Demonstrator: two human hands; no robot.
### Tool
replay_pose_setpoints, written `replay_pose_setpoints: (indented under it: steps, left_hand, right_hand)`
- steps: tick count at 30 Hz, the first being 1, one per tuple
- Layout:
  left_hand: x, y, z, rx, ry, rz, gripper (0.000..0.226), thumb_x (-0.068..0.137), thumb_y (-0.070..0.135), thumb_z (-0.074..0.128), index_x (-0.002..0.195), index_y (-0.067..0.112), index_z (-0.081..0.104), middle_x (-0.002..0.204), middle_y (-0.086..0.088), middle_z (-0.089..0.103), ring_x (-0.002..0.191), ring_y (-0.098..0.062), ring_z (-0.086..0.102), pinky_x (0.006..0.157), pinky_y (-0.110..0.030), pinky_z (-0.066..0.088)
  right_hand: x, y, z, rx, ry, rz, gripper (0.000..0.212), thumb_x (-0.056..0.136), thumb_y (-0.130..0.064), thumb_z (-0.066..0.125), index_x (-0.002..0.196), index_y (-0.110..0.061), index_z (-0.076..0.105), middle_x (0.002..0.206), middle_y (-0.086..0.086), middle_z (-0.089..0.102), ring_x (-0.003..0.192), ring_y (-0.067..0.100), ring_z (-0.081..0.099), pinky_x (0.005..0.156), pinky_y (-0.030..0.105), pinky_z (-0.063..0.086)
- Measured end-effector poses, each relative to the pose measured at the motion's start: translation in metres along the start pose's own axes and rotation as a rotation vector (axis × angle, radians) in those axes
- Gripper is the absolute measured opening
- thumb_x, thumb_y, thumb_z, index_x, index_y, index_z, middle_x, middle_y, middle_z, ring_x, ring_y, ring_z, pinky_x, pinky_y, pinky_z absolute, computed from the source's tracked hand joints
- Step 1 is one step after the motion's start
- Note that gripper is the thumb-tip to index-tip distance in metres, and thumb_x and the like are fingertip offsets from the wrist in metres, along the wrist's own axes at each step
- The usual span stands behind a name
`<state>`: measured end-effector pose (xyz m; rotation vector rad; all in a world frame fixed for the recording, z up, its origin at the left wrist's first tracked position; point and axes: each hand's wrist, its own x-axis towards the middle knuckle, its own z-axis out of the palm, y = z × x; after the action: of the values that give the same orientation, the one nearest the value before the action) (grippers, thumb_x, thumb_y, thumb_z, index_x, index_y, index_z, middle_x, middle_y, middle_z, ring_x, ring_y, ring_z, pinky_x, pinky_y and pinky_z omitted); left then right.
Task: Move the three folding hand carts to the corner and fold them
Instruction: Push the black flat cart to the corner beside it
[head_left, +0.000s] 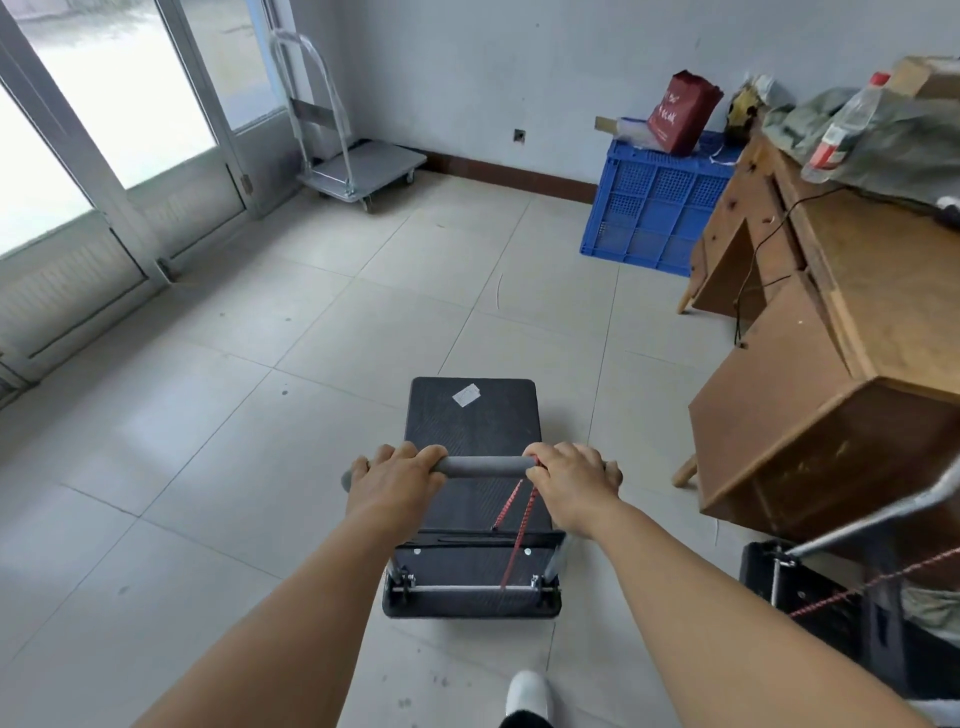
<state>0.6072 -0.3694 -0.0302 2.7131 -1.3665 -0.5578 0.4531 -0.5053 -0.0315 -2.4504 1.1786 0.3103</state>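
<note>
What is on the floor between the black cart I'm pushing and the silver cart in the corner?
Nothing. In the head view, only bare floor tiles lie between the black cart and the silver cart.

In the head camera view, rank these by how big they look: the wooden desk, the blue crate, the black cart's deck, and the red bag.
1. wooden desk
2. black cart's deck, though nearness enlarges it
3. blue crate
4. red bag

I see open tile floor (291, 332) ahead to the corner; silver cart (363, 166) sits there. Desk (831, 322) and blue crate (654, 208) crowd my right, another cart (831, 597) just beside.
</note>
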Motion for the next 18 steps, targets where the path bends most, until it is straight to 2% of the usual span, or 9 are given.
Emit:
replay_pose_setpoints:
  steps: [18]
  left_hand:
    - [0.252, -0.015, -0.083, -0.068, 0.017, -0.121, 0.033, 0.100, 0.037, 0.029, 0.130, 0.040, 0.042, 0.122, 0.003, 0.051, 0.118, -0.021, 0.039, 0.105, -0.040, 0.026]
  right_hand:
    - [0.269, -0.029, -0.095, -0.047, -0.009, -0.104, 0.028, 0.101, -0.038, 0.027, 0.122, -0.038, 0.045, 0.135, -0.004, 0.047, 0.133, 0.020, 0.028, 0.103, 0.047, 0.025]
